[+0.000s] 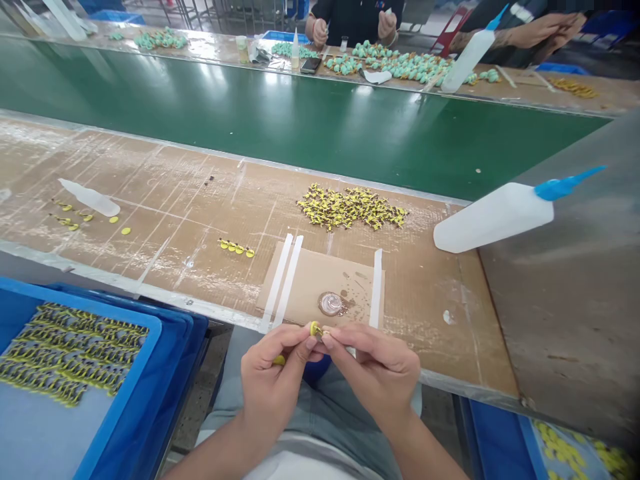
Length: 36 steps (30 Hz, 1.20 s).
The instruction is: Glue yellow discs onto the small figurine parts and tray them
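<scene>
Left hand [275, 373] pinches yellow piece [315, 329] near card [323, 270]; a yellow disc [279, 360] sits in its curled fingers. Right hand [375, 367] pinches at piece's thin end. Puddle [331, 304] on card, just beyond.

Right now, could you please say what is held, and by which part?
Left hand: small yellow piece by its rounded end, another tucked inside; right hand: apparently the first piece's thin end.
</scene>
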### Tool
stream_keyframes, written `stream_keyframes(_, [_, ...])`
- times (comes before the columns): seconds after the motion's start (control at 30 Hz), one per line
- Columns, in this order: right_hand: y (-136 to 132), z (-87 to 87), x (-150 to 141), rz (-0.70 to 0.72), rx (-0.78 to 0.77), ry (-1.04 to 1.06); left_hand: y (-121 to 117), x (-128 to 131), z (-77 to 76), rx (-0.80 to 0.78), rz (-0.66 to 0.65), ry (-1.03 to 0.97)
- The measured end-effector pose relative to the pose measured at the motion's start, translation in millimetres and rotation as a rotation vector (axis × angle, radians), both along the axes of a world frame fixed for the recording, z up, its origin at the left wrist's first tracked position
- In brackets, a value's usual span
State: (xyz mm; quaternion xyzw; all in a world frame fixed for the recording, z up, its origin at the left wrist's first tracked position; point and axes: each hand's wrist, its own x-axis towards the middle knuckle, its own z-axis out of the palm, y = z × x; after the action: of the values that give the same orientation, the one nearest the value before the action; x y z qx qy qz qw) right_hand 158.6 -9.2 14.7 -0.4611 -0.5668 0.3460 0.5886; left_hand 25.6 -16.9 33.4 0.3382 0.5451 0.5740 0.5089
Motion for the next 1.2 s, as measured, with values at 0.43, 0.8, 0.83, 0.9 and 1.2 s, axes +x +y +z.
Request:
stream_keyframes(0.43, [-2,4.5,3,0.004,-0.125,0.065,6,-18,-12.6,-0.242,-0.218,-0.342])
stream_keyframes(0.8, [-1,8.2,6,0.052,-0.144,0.051,5,-21,-13.3,-0.270,-0.248,-0.360])
stream_keyframes(0.83, [-2,8.5,6,0.051,-0.151,0.057,5,-21,-13.3,-0.274,-0.249,-0.366])
stream_keyframes(0.9, [-2,9.2,5,0.060,-0.160,0.069,4,-22,-13.6,-0.269,-0.253,-0.369])
stream_keyframes(1.2, [-2,11.6,6,0.118,-0.234,0.140,2,-22,-14.5,-0.213,-0.290,-0.315])
